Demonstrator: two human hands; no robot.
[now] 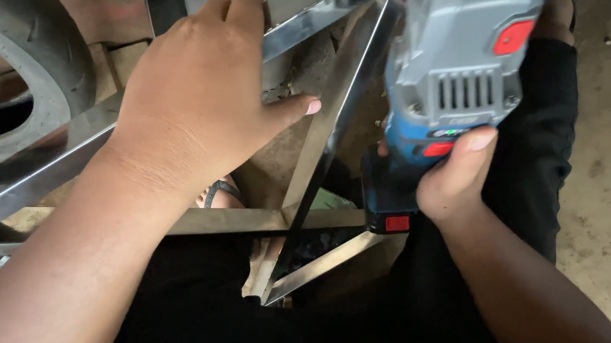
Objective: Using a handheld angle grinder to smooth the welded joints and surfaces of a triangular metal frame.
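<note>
Two hands busy: our left hand (205,98) lies flat, ungripping, on the steel frame (30,172); our right hand (452,180) clasps the grinder (461,41) at three o'clock. Grinding looks imminent; next, we judge, the disc must meet the bar squarely.

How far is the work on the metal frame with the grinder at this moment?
Looks done: the shiny metal frame already has its bars joined at the corners. In hand: the left hand presses flat on a bar, and the right hand holds the blue and grey cordless grinder raised beside it. Left: whether the disc touches the metal cannot be seen, and no sparks show.
</note>
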